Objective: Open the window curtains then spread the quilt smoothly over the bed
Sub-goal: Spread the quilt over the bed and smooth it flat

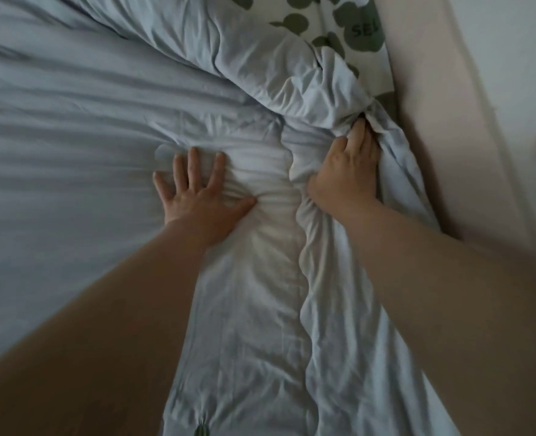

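A pale blue quilt (96, 127) covers nearly the whole view, creased and bunched in a thick fold at the upper middle. My left hand (197, 190) lies flat on it with fingers spread, pressing the fabric down. My right hand (348, 171) grips a gathered bunch of the quilt's edge (395, 171) near the right side of the bed, its fingertips buried in the fold. A scalloped seam (302, 265) runs down between my two forearms.
A white fabric with green leaf print (332, 23) shows at the top, partly under the quilt. A pale pink padded surface (443, 121) runs along the right, with a white wall (512, 58) beyond it.
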The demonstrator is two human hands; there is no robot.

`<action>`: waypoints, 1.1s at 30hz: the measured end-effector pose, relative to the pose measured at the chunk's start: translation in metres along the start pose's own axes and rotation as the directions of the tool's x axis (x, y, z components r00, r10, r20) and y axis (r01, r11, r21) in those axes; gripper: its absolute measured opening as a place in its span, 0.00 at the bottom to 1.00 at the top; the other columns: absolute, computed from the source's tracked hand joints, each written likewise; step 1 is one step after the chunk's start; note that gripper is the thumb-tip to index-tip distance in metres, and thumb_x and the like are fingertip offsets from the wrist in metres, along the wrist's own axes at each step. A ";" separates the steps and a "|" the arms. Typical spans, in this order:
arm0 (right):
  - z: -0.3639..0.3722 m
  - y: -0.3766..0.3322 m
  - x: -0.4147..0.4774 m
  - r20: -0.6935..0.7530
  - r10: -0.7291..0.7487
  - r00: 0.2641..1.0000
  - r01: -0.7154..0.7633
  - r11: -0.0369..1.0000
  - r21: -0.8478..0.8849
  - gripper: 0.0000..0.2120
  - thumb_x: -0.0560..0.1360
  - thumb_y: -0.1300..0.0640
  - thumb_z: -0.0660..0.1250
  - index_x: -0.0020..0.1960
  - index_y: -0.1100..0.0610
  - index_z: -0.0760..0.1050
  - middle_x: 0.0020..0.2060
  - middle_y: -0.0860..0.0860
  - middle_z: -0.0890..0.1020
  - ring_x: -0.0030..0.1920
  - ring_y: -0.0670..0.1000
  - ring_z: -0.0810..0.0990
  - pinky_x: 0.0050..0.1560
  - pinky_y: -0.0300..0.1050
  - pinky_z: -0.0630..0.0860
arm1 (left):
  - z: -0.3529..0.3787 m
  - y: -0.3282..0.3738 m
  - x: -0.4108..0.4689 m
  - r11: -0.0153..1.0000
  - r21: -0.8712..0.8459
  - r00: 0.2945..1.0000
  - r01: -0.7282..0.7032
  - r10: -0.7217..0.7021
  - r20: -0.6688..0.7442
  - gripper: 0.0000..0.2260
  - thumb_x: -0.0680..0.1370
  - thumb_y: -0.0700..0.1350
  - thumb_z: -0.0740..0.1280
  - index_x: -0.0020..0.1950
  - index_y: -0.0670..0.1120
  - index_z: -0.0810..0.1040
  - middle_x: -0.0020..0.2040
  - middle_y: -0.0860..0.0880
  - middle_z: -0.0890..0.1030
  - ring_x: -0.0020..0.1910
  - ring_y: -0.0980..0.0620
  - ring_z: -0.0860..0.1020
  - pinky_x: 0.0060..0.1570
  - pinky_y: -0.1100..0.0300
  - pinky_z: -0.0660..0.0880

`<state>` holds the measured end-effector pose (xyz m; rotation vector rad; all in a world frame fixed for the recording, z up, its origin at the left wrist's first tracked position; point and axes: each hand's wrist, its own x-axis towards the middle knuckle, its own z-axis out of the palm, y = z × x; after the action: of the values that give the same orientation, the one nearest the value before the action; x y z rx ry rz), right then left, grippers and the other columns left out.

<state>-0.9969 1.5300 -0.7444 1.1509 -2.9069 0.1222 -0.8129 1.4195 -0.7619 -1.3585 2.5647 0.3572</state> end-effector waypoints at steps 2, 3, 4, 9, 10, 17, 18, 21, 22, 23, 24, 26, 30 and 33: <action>0.007 0.002 0.006 0.013 0.055 0.998 -0.055 0.998 -0.007 0.34 0.68 0.53 0.59 0.71 0.65 0.61 0.73 0.67 0.57 0.71 0.66 0.60 0.71 0.56 0.56 | 0.008 -0.001 0.006 1.000 -0.003 1.000 -0.005 0.005 -0.025 0.42 0.67 0.78 0.45 0.76 0.62 0.38 0.78 0.49 0.36 0.76 0.45 0.36 0.71 0.37 0.35; 0.014 0.003 0.009 -0.010 0.052 0.999 -0.052 0.998 -0.026 0.36 0.68 0.52 0.58 0.74 0.61 0.58 0.72 0.67 0.58 0.70 0.66 0.62 0.69 0.57 0.58 | 0.012 0.000 0.009 1.000 -0.011 0.998 -0.010 0.009 -0.055 0.41 0.67 0.78 0.45 0.76 0.62 0.38 0.78 0.49 0.37 0.76 0.45 0.36 0.71 0.36 0.36; 0.018 0.003 0.010 -0.032 0.040 0.999 -0.041 0.998 -0.037 0.37 0.67 0.51 0.58 0.76 0.55 0.57 0.72 0.67 0.60 0.69 0.67 0.63 0.67 0.58 0.59 | 0.015 -0.001 0.009 1.000 -0.018 0.996 -0.016 0.014 -0.092 0.41 0.67 0.78 0.45 0.76 0.62 0.39 0.78 0.49 0.38 0.77 0.45 0.37 0.71 0.36 0.36; 0.037 0.001 0.013 -0.116 0.051 0.992 -0.055 0.998 -0.027 0.35 0.68 0.49 0.55 0.76 0.47 0.58 0.71 0.67 0.62 0.67 0.65 0.66 0.63 0.57 0.60 | 0.017 -0.002 0.014 1.000 0.004 0.984 -0.028 0.028 -0.173 0.40 0.68 0.77 0.46 0.76 0.62 0.42 0.79 0.48 0.40 0.77 0.44 0.39 0.71 0.35 0.37; 0.038 0.003 0.012 -0.128 0.052 0.990 -0.054 0.998 -0.018 0.35 0.68 0.49 0.55 0.76 0.47 0.58 0.72 0.67 0.61 0.67 0.65 0.66 0.63 0.56 0.60 | 0.018 -0.001 0.013 1.000 0.004 0.983 -0.031 0.031 -0.182 0.40 0.69 0.76 0.47 0.76 0.62 0.42 0.79 0.48 0.40 0.77 0.44 0.40 0.71 0.35 0.37; 0.041 0.001 0.017 -0.121 0.060 0.991 -0.059 0.998 0.013 0.34 0.69 0.47 0.56 0.75 0.46 0.59 0.73 0.66 0.60 0.71 0.64 0.63 0.67 0.57 0.58 | 0.016 -0.001 0.015 0.999 0.013 0.983 -0.032 0.034 -0.179 0.39 0.70 0.75 0.47 0.77 0.61 0.43 0.79 0.46 0.42 0.77 0.42 0.41 0.71 0.34 0.39; 0.041 0.001 0.017 -0.124 0.060 0.990 -0.059 0.998 0.016 0.34 0.69 0.46 0.56 0.75 0.46 0.59 0.73 0.66 0.61 0.71 0.64 0.63 0.67 0.57 0.58 | 0.016 -0.002 0.015 0.999 0.013 0.983 -0.032 0.034 -0.178 0.39 0.70 0.75 0.48 0.77 0.61 0.43 0.79 0.46 0.42 0.77 0.42 0.41 0.71 0.34 0.39; 0.042 0.002 0.017 -0.124 0.069 0.990 -0.065 0.997 0.035 0.32 0.71 0.44 0.54 0.75 0.45 0.60 0.73 0.66 0.60 0.71 0.64 0.62 0.67 0.57 0.59 | 0.015 -0.003 0.016 0.998 0.018 0.981 -0.057 0.059 -0.186 0.39 0.70 0.75 0.48 0.77 0.60 0.43 0.79 0.44 0.43 0.77 0.42 0.42 0.71 0.35 0.40; 0.042 0.001 0.018 -0.117 0.073 0.990 -0.068 0.997 0.043 0.32 0.71 0.42 0.53 0.75 0.45 0.59 0.73 0.65 0.60 0.72 0.64 0.61 0.67 0.58 0.58 | 0.013 -0.004 0.019 0.997 0.022 0.979 -0.076 0.079 -0.189 0.40 0.70 0.75 0.49 0.77 0.59 0.44 0.79 0.43 0.43 0.77 0.42 0.42 0.71 0.35 0.41; 0.043 0.002 0.018 -0.111 0.075 0.991 -0.070 0.996 0.046 0.32 0.72 0.42 0.53 0.75 0.45 0.58 0.74 0.65 0.58 0.72 0.64 0.60 0.68 0.59 0.58 | 0.011 -0.005 0.024 0.995 0.028 0.976 -0.100 0.103 -0.194 0.40 0.69 0.75 0.49 0.77 0.59 0.45 0.78 0.43 0.44 0.77 0.42 0.43 0.72 0.35 0.42; 0.042 0.002 0.019 -0.100 0.076 0.992 -0.072 0.997 0.041 0.32 0.72 0.41 0.53 0.76 0.44 0.57 0.74 0.65 0.57 0.73 0.64 0.59 0.69 0.59 0.57 | 0.010 -0.006 0.028 0.991 0.036 0.971 -0.127 0.132 -0.200 0.41 0.69 0.74 0.49 0.77 0.58 0.45 0.78 0.42 0.45 0.77 0.42 0.44 0.72 0.35 0.42; 0.042 0.002 0.020 -0.063 0.088 0.994 -0.087 0.996 0.018 0.33 0.72 0.40 0.52 0.76 0.43 0.53 0.75 0.64 0.55 0.74 0.63 0.56 0.70 0.59 0.55 | 0.005 -0.009 0.042 0.981 0.057 0.958 -0.188 0.196 -0.209 0.42 0.69 0.74 0.50 0.78 0.57 0.46 0.78 0.41 0.47 0.77 0.41 0.45 0.72 0.35 0.44; 0.041 0.001 0.021 -0.045 0.098 0.994 -0.098 0.995 0.003 0.35 0.71 0.39 0.53 0.76 0.42 0.51 0.75 0.63 0.53 0.74 0.63 0.56 0.71 0.59 0.55 | -0.005 -0.009 0.074 0.962 0.087 0.940 -0.259 0.272 -0.207 0.43 0.68 0.75 0.50 0.78 0.56 0.47 0.78 0.40 0.49 0.77 0.41 0.47 0.72 0.34 0.44; 0.042 0.001 0.022 -0.055 0.093 0.994 -0.095 0.995 -0.038 0.36 0.70 0.40 0.54 0.77 0.43 0.52 0.75 0.64 0.55 0.74 0.64 0.57 0.71 0.59 0.55 | -0.008 -0.005 0.087 0.952 0.088 0.928 -0.293 0.306 -0.214 0.42 0.68 0.74 0.53 0.78 0.55 0.51 0.77 0.38 0.52 0.77 0.40 0.49 0.71 0.33 0.44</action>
<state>-1.0129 1.5130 -0.7853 0.9899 -2.9032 0.0928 -0.8570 1.3459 -0.7812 -1.0388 2.9556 0.1876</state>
